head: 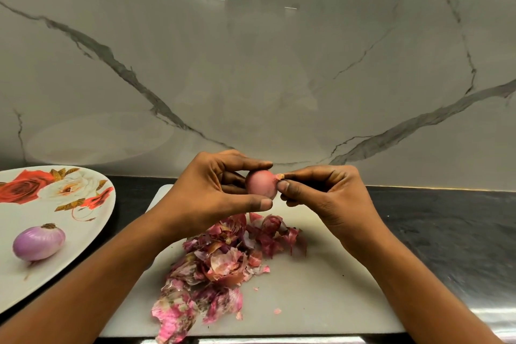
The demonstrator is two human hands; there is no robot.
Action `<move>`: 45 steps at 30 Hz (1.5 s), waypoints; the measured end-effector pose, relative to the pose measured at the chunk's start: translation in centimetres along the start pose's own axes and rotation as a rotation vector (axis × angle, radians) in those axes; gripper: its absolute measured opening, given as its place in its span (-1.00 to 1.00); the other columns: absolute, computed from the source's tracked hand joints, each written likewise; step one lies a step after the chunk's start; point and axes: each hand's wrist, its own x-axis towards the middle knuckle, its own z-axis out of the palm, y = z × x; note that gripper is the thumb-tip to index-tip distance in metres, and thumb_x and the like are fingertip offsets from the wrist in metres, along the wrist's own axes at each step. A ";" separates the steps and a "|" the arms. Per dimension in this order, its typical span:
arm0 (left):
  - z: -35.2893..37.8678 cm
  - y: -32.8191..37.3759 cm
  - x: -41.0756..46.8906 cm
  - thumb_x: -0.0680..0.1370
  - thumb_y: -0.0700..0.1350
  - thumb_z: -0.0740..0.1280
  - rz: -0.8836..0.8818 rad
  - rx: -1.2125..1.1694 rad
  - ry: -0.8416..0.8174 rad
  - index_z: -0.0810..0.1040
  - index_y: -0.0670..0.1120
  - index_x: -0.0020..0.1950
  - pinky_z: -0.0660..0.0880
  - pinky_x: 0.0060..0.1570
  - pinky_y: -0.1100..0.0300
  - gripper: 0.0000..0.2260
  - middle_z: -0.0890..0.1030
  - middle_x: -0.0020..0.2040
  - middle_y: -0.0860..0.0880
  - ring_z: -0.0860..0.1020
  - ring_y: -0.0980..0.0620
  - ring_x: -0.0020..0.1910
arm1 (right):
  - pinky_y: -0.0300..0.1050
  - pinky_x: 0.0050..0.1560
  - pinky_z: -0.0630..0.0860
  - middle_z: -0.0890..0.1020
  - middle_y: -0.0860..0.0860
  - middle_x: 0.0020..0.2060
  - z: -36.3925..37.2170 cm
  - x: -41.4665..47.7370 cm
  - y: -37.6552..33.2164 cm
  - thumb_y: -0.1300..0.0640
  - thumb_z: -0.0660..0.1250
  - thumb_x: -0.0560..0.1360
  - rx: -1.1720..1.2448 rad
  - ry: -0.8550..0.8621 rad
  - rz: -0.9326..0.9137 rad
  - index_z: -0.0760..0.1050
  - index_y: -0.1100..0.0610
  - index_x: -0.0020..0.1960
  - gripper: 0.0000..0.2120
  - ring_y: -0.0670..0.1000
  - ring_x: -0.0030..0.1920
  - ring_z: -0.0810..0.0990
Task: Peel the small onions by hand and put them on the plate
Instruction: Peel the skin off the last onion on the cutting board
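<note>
Hold the small round pink onion (261, 184) steady in the curled grip of the left hand (206, 190). Pull the papery skin tip (280, 176), pinched in the grip of the right hand (321, 193), rightward, slowly.

The person's left forearm (111, 274) and right forearm (405, 274) are bare. The left hand (212, 193) and right hand (329, 193) are bare too, with short, plain fingernails (265, 204).

Dim, warm light is glinting off the marble wall (251, 50); wide-angle distortion is bending the counter (446, 232) edges.
</note>
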 end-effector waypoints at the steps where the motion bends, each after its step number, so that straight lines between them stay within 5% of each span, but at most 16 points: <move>1: 0.0 0.0 0.0 0.34 -0.15 0.63 0.006 0.011 0.002 0.69 -0.08 0.29 0.68 0.11 0.10 -0.49 0.69 0.14 -0.05 0.74 -0.07 0.09 | -0.13 -0.12 0.65 0.78 0.11 -0.18 0.0 0.0 0.0 0.21 0.57 0.43 -0.016 0.001 -0.019 0.79 0.08 -0.04 -0.88 0.08 -0.19 0.74; 16: 0.5 0.1 0.1 0.43 -0.22 0.55 -0.120 -0.183 -0.057 0.65 -0.06 0.34 0.64 0.20 0.10 -0.53 0.73 0.20 -0.05 0.72 -0.08 0.18 | -0.22 -0.20 0.59 0.74 0.01 -0.27 0.4 0.2 0.6 0.37 0.47 0.54 -0.071 0.053 -0.156 0.73 0.07 -0.07 -0.79 -0.07 -0.28 0.67; 29: -0.6 0.3 0.5 0.49 -0.26 0.39 -0.275 -0.697 -0.054 0.54 -0.22 0.40 0.68 0.15 -0.05 -0.54 0.64 0.28 -0.32 0.66 -0.40 0.18 | -0.17 -0.21 0.64 0.75 0.09 -0.26 -0.1 0.3 0.6 0.33 0.48 0.54 -0.090 0.107 -0.114 0.71 0.18 -0.05 -0.91 0.03 -0.26 0.73; 36: -0.5 0.0 0.4 0.53 -0.20 0.36 -0.317 -0.679 -0.089 0.66 -0.20 0.29 0.71 0.00 0.06 -0.67 0.64 0.27 -0.30 0.69 -0.34 0.11 | -0.15 -0.18 0.64 0.78 0.07 -0.17 -0.2 0.1 0.7 0.43 0.44 0.54 -0.072 0.064 -0.126 0.76 0.16 0.01 -0.78 0.09 -0.17 0.77; 45: -0.2 0.0 0.5 0.62 -0.18 0.39 -0.268 -0.532 -0.143 0.63 -0.16 0.38 0.70 0.05 0.08 -0.68 0.67 0.28 -0.23 0.70 -0.23 0.11 | -0.21 -0.18 0.62 0.79 0.01 -0.09 0.0 0.2 0.6 0.18 0.54 0.48 -0.084 0.043 -0.160 0.76 0.14 0.08 -0.81 -0.01 -0.12 0.74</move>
